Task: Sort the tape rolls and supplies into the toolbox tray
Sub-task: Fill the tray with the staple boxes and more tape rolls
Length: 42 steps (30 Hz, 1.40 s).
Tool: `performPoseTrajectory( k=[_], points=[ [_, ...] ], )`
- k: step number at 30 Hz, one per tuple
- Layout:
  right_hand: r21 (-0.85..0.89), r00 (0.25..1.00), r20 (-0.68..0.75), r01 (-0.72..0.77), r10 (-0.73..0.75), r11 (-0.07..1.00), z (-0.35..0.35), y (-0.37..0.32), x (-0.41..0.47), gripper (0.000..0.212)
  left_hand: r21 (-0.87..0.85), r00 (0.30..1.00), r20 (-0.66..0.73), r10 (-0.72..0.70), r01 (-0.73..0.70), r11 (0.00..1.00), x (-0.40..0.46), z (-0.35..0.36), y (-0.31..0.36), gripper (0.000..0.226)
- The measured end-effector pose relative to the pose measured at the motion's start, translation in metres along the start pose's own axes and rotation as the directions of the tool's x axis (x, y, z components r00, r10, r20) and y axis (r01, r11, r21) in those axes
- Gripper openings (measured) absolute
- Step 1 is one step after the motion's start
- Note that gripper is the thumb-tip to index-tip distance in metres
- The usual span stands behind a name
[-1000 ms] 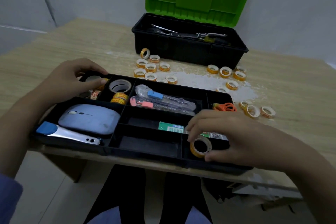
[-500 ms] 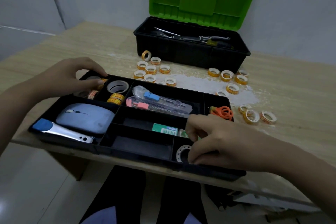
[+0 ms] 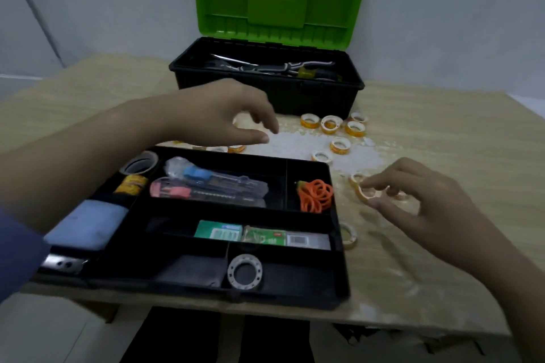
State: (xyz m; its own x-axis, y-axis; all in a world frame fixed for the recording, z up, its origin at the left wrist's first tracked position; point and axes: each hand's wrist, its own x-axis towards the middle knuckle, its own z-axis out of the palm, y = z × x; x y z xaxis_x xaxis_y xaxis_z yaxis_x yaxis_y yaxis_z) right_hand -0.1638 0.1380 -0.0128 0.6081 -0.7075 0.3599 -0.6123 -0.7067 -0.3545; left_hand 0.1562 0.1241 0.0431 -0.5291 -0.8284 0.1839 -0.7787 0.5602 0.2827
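Right hand has left the tray — half a second ago it was pressing a roll into the near-right compartment; now that white-cored roll lies flat there alone, released. The hand is out over the table just right of the tray, thumb and forefinger pinching a fresh orange tape roll, other fingers loosely spread. Left hand has also quit the far-left compartment and reaches past the tray's far edge toward the loose rolls in front of the toolbox; fingers apart, loosely curled, holding nothing. One deposit looks finished, next pickup started on both sides. Many rolls remain on the table — a cluster by the toolbox, one beside the tray's right wall — so the sorting seems far from over.
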Motion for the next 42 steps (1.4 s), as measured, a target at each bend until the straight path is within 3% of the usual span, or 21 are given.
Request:
performPoseTrajectory(
  k=[3,10,15,19,26,29,32,34,36,39,42],
  points=[
    [-0.151,0.985,0.025,-0.163,0.168,0.975,0.009,0.027,-0.008,0.031,0.049,0.989,0.115,0.089,-0.095,0.994,0.057,0.019,0.021,0.019],
    [-0.148,0.975,0.0,-0.219,0.222,0.964,0.027,0.033,-0.008,0.014,0.109,0.909,0.392,0.144,-0.201,0.974,0.135,0.067,0.056,0.022],
    [-0.131,0.987,-0.034,-0.161,0.158,0.978,0.028,0.036,-0.013,0.016,0.136,0.869,0.469,0.158,-0.248,0.959,0.157,0.081,0.063,0.024],
    [-0.054,0.981,-0.097,-0.174,0.169,0.983,0.027,0.04,-0.016,0.013,0.142,0.865,0.462,0.195,-0.289,0.947,0.164,0.085,0.063,0.03],
    [0.159,0.973,-0.118,-0.18,0.2,0.971,0.018,0.023,-0.015,0.009,0.155,0.875,0.418,0.245,-0.334,0.93,0.158,0.088,0.058,0.014],
    [0.274,0.987,-0.132,-0.051,0.091,0.96,0.005,-0.003,-0.016,0.012,0.1,0.909,0.304,0.286,-0.329,0.939,0.141,0.066,0.056,0.012],
    [0.326,0.994,-0.057,0.111,-0.097,0.939,-0.003,-0.038,-0.016,0.011,-0.002,0.938,0.153,0.31,-0.313,0.95,0.108,0.037,0.054,0.015],
    [0.282,0.973,0.043,0.208,-0.229,0.937,0.0,-0.054,-0.014,0.013,-0.047,0.944,0.1,0.315,-0.312,0.949,0.078,0.022,0.053,0.017],
    [0.113,0.932,0.159,0.309,-0.324,0.944,0.007,-0.06,-0.01,0.013,-0.072,0.946,0.074,0.315,-0.31,0.948,0.043,0.012,0.052,0.018],
    [-0.034,0.875,0.28,0.421,-0.396,0.906,0.022,-0.065,-0.006,0.006,-0.088,0.956,0.054,0.288,-0.283,0.955,-0.012,0.008,0.045,0.014],
    [-0.081,0.846,0.32,0.472,-0.426,0.878,0.032,-0.07,-0.004,0.016,-0.113,0.966,0.064,0.251,-0.243,0.964,-0.051,0.014,0.041,0.014]
  ],
)
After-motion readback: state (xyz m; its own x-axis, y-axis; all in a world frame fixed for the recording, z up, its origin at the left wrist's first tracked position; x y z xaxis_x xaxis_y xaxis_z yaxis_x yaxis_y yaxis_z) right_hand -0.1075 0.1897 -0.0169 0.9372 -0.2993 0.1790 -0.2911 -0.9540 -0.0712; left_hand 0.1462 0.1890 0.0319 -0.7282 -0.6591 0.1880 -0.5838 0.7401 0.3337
